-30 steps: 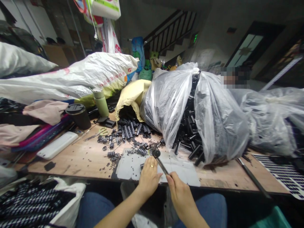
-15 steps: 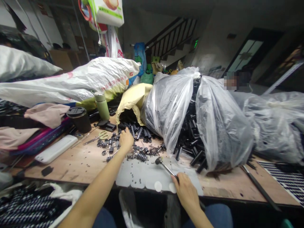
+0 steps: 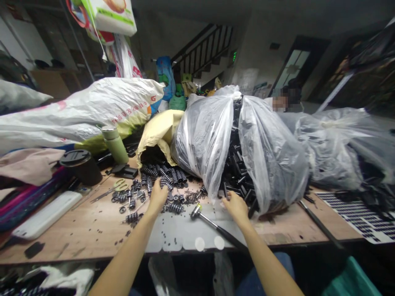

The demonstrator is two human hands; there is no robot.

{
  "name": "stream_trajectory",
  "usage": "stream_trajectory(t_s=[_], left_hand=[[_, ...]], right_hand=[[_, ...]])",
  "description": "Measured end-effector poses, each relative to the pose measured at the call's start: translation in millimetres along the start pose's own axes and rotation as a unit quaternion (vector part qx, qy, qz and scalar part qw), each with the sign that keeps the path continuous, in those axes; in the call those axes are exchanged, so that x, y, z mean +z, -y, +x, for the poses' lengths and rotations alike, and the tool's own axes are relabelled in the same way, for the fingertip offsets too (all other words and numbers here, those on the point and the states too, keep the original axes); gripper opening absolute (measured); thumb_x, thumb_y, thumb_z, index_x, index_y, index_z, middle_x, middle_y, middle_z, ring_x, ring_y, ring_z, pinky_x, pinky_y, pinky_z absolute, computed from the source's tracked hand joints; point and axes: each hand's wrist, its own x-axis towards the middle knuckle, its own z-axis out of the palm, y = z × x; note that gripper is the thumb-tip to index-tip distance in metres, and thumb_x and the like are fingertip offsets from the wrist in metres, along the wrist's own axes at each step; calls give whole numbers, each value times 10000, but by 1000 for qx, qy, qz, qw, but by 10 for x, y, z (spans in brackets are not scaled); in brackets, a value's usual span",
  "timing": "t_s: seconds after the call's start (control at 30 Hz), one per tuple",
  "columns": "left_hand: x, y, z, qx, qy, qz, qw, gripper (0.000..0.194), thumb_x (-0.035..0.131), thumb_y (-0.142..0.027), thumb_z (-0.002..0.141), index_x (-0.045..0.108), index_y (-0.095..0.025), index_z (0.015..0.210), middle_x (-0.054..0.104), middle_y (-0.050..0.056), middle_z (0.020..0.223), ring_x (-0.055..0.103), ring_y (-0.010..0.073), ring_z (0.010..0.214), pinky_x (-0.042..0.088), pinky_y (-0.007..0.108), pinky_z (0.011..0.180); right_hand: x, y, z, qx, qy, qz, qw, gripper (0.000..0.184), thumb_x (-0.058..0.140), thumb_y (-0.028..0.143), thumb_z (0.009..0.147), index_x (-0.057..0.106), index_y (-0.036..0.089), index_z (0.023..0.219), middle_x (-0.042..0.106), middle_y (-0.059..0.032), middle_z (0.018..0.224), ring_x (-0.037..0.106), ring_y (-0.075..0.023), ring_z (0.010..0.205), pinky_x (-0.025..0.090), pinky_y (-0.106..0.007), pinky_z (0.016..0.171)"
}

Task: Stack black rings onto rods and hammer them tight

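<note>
**Beside the clear plastic bag (image 3: 203, 135), pinches a black tube (image 3: 225, 189) in the right hand (image 3: 237, 207)**

Has right fingertips nearly closed on the tube, at the bag's open side. Holds the left hand (image 3: 158, 197) at the striped ribbed cylinders (image 3: 178, 176) before the yellow sack (image 3: 160, 125), fingers curled (cannot tell whether around one or merely against it). Looks light, stiff and slightly slippery, judging by the tube's smooth wall; probably best gripped mid-length. Likely offers surer hold on the cylinders' ridges, with little fragility.
</note>
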Motion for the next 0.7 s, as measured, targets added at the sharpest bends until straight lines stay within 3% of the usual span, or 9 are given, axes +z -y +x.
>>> stream_trajectory(t_s=[0.1, 0.17, 0.23, 0.27, 0.33, 0.4, 0.47, 0.53, 0.7], left_hand=[[116, -155, -431, -8, 85, -119, 989, 323, 403, -336, 805, 526, -128, 1020, 521, -17, 525, 486, 107, 402, 385, 199, 378], [191, -272, -690, -41, 187, -282, 940, 339, 520, -408, 737, 554, -129, 926, 445, -59, 438, 391, 71, 328, 295, 167, 318], [229, -360, -867, -75, 252, -389, 883, 323, 626, -404, 649, 553, -127, 799, 406, -79, 397, 331, 46, 301, 238, 152, 302], [233, -384, -920, -88, 262, -412, 869, 311, 659, -389, 615, 539, -132, 742, 398, -85, 387, 316, 38, 295, 223, 148, 299], [220, -389, -972, -102, 253, -429, 861, 305, 692, -367, 578, 511, -144, 681, 395, -92, 380, 310, 33, 293, 210, 143, 296], [196, -350, -986, -99, 247, -419, 868, 305, 700, -362, 571, 496, -150, 653, 386, -98, 372, 312, 33, 292, 210, 141, 293], [176, -290, -991, -84, 247, -403, 877, 307, 686, -382, 591, 487, -151, 629, 375, -100, 364, 312, 32, 292, 217, 139, 293], [158, -226, -995, -80, 242, -416, 873, 315, 640, -431, 635, 506, -151, 686, 402, -95, 403, 318, 29, 295, 221, 134, 289], [85, -112, -993, -111, 217, -514, 822, 434, 553, -479, 705, 486, -194, 1026, 440, -98, 521, 340, 26, 310, 242, 118, 282]], right_hand=[[-30, 62, -257, -31, 51, 93, 994, 261, 467, 359, 791, 552, 150, 922, 670, -77, 788, 631, -188, 742, 460, -277, 639], [32, 154, -496, -55, 126, 165, 977, 317, 497, 435, 767, 564, 150, 887, 666, -47, 719, 630, -166, 665, 468, -251, 581], [113, 255, -703, -64, 233, 290, 926, 375, 521, 478, 742, 557, 142, 903, 653, -46, 694, 623, -167, 617, 477, -269, 556], [138, 301, -774, -76, 238, 318, 915, 425, 556, 486, 713, 540, 145, 966, 655, -59, 764, 626, -175, 649, 487, -289, 576], [137, 382, -841, -142, 182, 288, 930, 669, 679, 459, 599, 447, 165, 1154, 588, -120, 1067, 598, -230, 894, 486, -371, 735], [88, 446, -841, -254, 119, 181, 943, 914, 765, 357, 494, 327, 202, 1281, 386, -133, 1318, 413, -280, 1167, 368, -444, 937], [51, 485, -838, -338, 116, 93, 929, 959, 765, 275, 485, 288, 207, 1314, 305, -120, 1372, 265, -285, 1263, 247, -462, 1027], [69, 475, -873, -350, 131, 70, 925, 936, 743, 272, 506, 283, 178, 1316, 340, -131, 1345, 269, -280, 1260, 235, -456, 1039], [265, 195, -985, -282, 228, 95, 927, 959, 746, 384, 477, 309, 136, 1294, 385, -158, 1305, 362, -292, 1207, 314, -437, 1004]])
